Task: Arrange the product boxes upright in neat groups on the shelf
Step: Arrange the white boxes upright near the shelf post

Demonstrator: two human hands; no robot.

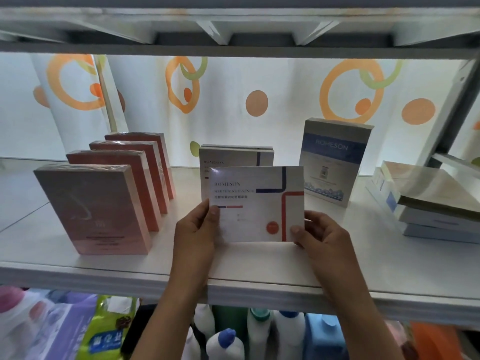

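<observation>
Both hands hold a white box [257, 203] upright at shelf [259, 266] centre, left hand [196, 229] pinching its 8 o'clock corner, right hand [318, 233] its 4 o'clock corner. Two matching boxes [235, 157] stand just behind (at 12 o'clock). Four pink boxes [111, 188] line up at 9 o'clock; a blue box [335, 159] stands at 2 o'clock, with a flat stack [431, 203] at 3 o'clock.

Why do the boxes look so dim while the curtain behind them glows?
Head view: daylight through the patterned curtain backlights the shelf, so box fronts sit in shade; glare washes the top of the white box held by the left hand and right hand; the wide lens bends the shelf edges; bottles below blur.
</observation>
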